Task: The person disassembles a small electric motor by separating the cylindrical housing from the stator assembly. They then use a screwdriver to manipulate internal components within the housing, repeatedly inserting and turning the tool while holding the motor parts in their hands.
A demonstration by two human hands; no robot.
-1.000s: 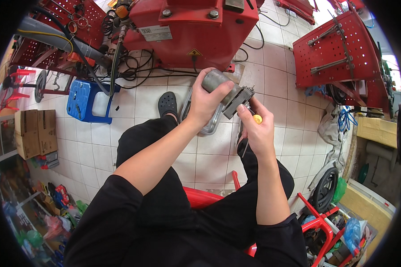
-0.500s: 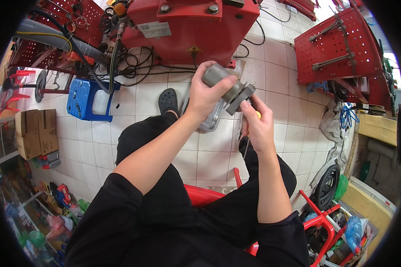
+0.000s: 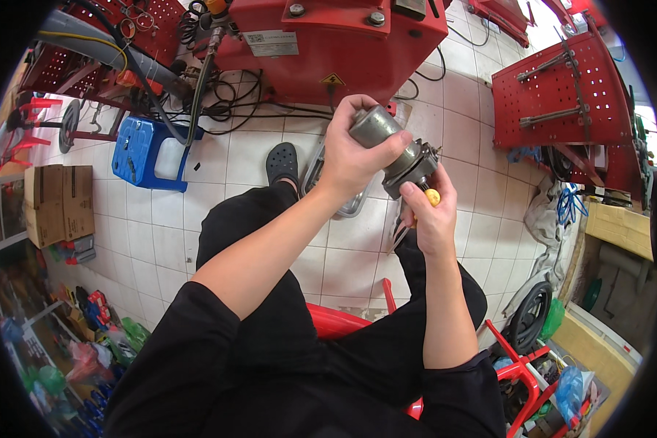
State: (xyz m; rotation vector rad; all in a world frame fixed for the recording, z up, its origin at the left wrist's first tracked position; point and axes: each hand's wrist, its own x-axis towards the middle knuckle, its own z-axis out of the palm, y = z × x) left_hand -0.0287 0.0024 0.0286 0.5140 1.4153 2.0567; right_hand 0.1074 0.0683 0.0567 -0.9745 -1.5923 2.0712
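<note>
My left hand is wrapped round a grey metal cylinder, a small electric motor, with the thumb along its side. The motor is tilted, its flanged dark end toward my right hand. My right hand is closed on a yellow-handled screwdriver just below that flanged end. A thin metal rod shows under the right hand; most of the handle is hidden by the fingers. Whether the right fingertips touch the motor is hard to tell. On the floor below, a grey tray is partly covered by my left hand and arm.
A big red machine stands ahead, black cables beside it. At left are a blue stool and cardboard boxes. A red perforated panel stands at right. A red seat is under me; a tyre lies lower right.
The motor has turned in my left hand, so its flanged end faces more toward me. My right hand has shifted slightly right and down, with the yellow handle end showing more.
</note>
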